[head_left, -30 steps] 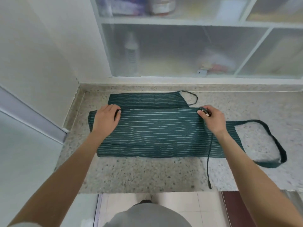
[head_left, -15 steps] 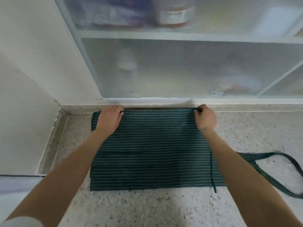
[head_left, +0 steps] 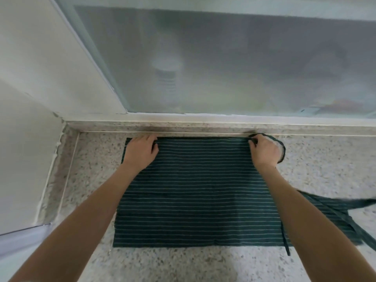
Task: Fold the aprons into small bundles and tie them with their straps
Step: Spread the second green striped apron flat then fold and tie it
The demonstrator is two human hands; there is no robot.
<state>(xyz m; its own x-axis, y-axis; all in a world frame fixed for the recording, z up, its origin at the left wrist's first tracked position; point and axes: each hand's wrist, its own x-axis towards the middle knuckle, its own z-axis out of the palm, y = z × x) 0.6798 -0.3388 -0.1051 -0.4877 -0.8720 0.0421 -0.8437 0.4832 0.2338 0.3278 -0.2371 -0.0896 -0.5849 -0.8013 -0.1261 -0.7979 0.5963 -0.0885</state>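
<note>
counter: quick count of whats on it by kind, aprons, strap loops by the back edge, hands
aprons: 1, the dark green striped apron
strap loops by the back edge: 1, the strap loop
hands: 2, left hand and right hand
total: 4

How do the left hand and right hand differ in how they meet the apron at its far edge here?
The left hand lies on the apron near its far left corner, fingers curled at the edge; the right hand is at the far right corner. A thin strap loop curves round the right hand; none shows by the left hand. Both rest on the striped cloth.
</note>
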